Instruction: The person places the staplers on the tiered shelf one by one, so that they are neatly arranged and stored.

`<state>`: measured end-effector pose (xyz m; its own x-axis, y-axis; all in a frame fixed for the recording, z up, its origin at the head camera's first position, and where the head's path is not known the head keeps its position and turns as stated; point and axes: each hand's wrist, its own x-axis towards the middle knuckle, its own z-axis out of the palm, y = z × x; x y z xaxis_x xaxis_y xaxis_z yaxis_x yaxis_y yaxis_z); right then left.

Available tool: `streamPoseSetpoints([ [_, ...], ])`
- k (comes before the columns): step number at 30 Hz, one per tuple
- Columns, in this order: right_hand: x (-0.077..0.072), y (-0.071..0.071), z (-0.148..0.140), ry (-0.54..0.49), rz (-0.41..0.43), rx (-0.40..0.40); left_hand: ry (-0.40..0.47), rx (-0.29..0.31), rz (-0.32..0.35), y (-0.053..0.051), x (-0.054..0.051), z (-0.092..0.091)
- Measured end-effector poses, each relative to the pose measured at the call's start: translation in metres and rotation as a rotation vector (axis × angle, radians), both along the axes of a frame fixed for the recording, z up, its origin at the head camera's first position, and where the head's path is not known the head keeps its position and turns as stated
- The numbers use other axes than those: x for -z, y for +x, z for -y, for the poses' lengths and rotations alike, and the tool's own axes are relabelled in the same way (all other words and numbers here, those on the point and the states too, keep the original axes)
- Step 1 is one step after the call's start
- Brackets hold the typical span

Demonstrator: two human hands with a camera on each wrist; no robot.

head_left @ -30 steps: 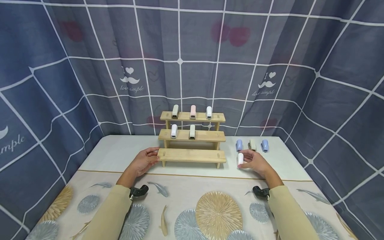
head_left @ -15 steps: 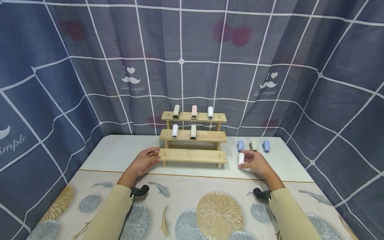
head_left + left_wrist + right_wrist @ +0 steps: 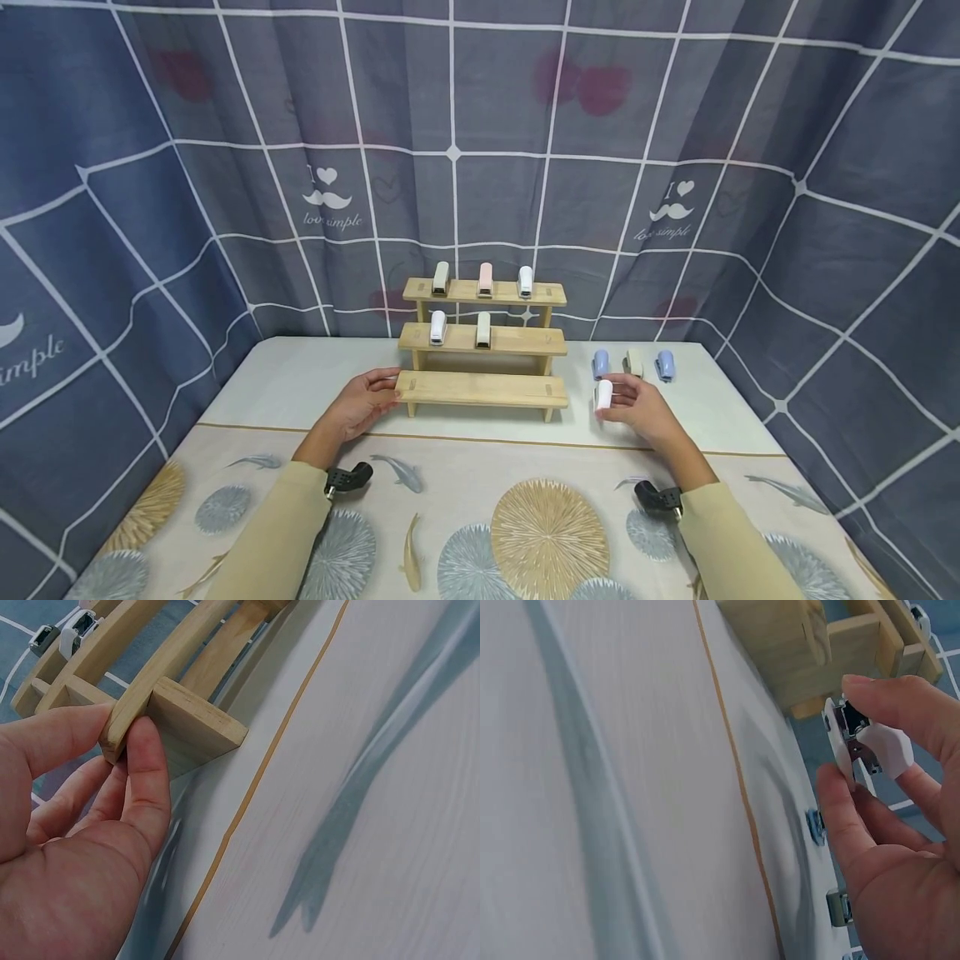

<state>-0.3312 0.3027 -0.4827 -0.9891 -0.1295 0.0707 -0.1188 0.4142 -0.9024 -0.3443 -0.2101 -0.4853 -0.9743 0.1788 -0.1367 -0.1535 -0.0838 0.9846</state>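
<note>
My left hand (image 3: 365, 402) pinches the left end of the lowest board of a three-step wooden display rack (image 3: 480, 385), thumb and fingers on either side of the wood (image 3: 124, 724). To the right of the rack, my right hand (image 3: 639, 408) holds a small white stapler (image 3: 603, 395) between thumb and fingers. In the right wrist view the stapler (image 3: 885, 746) shows its metal inside. A pale green, a pink and a white stapler (image 3: 526, 282) stand on the top step. The middle step bears a white stapler (image 3: 437, 328) and a pale green stapler (image 3: 483, 330) at its right.
Behind my right hand, a blue stapler (image 3: 601, 364), a pale green stapler (image 3: 633, 362) and another blue stapler (image 3: 665, 365) stand in a row on the white table (image 3: 300, 358). A patterned cloth (image 3: 420, 533) covers the front. A grid-patterned curtain (image 3: 480, 200) encloses the back and sides.
My right hand has moved slightly up in the head view with the white stapler, its wrist turning a little. The left hand stays on the rack.
</note>
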Motion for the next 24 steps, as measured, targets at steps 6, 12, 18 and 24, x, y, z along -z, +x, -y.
streamPoseSetpoints([
  [6,-0.003,0.008,0.006,-0.112,-0.009,-0.026,-0.003,-0.007,0.007,0.000,0.000,-0.001],
  [12,-0.009,0.016,0.013,-0.185,0.002,-0.042,-0.006,0.001,0.001,0.001,0.000,0.000],
  [18,-0.014,0.019,0.019,-0.196,-0.019,-0.046,-0.003,0.001,-0.002,0.001,0.001,0.001],
  [24,-0.019,0.019,0.026,-0.206,-0.038,-0.036,-0.005,0.005,-0.007,0.001,0.001,0.000],
])
